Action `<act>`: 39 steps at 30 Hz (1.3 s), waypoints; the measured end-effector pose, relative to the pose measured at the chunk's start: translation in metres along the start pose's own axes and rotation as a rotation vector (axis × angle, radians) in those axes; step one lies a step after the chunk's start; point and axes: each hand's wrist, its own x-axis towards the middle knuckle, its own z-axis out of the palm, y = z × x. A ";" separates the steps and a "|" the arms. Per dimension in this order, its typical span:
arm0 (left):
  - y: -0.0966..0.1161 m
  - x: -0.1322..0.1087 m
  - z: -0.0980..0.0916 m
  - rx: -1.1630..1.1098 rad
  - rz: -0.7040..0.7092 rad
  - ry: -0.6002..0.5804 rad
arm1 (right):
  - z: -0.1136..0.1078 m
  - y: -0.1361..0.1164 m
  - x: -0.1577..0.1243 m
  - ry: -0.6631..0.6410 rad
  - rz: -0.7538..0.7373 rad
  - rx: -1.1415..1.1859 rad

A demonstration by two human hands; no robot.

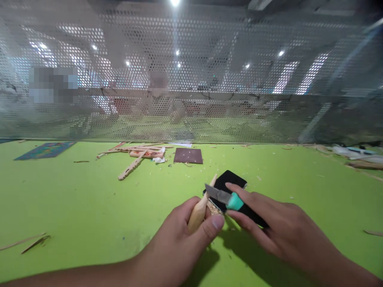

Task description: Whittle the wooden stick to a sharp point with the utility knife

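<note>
Behind the work surface a perforated metal screen [191, 79] is seen across the whole width, with blurred figures and lights beyond it. Below it a green table [89, 207] is spread out, littered with chips and slivers.

At the near edge the left hand [179, 235] is closed in a fist-like grip round a wooden stick [199, 213], with the thumb laid along its side and the tip pointing up and away. The right hand [281, 231] is closed on a knife [224, 197] with a teal body, the forefinger stretched along its top. The blade is laid against the stick just below the tip.

Under both hands a flat black slab [230, 179] is placed on the table; what it is cannot be told. Further back a heap of wooden strips [134, 157] is piled, with a brown sheet [188, 156] just beside it, and a coloured card [44, 150] lies well apart at the left.

The end of the stick is already tapered to a point, and pale shavings [213, 207] are gathered on the slab beneath it, so a good part of the carving is judged to be done. The lower shaft is hidden in the fist, so how much of it has been shaped cannot be told. The tip looks uneven, and some trimming and smoothing is judged to be left.
</note>
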 end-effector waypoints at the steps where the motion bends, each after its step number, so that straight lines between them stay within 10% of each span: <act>1: -0.001 0.000 0.000 -0.003 0.007 -0.001 | -0.001 -0.001 0.001 -0.037 -0.016 0.037; 19: 0.000 0.002 0.001 0.260 0.036 0.113 | 0.009 -0.033 -0.013 -0.053 0.070 -0.043; 34: 0.004 -0.008 0.001 0.128 -0.017 -0.047 | 0.008 0.006 -0.003 0.066 0.302 0.098; 39: 0.011 -0.015 0.005 0.166 0.100 0.060 | 0.006 0.003 -0.002 0.049 0.358 0.114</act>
